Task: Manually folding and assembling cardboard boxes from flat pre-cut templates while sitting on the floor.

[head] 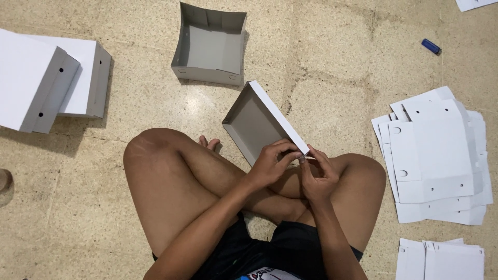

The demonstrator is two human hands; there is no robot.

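Head view: both hands (295,168) pinch grey box tray (262,124) corner (tilted, white outside).

Held tray (258,124): between both grips, tilted on edge, its near corner pinched by left grip (270,165) and right grip (315,173), which touch each other above the crossed legs.
Open box (210,44): on the floor (321,78), beyond the grips and a little left, apart from the held tray.
Stacked boxes (46,83): far left of the grips, on the floor.
Flat sheets pile (436,155): right of the grips, on the floor.
Second sheet pile (441,259): right of the grips and nearer the body.
Small lighter (430,46): far beyond and right of the grips.
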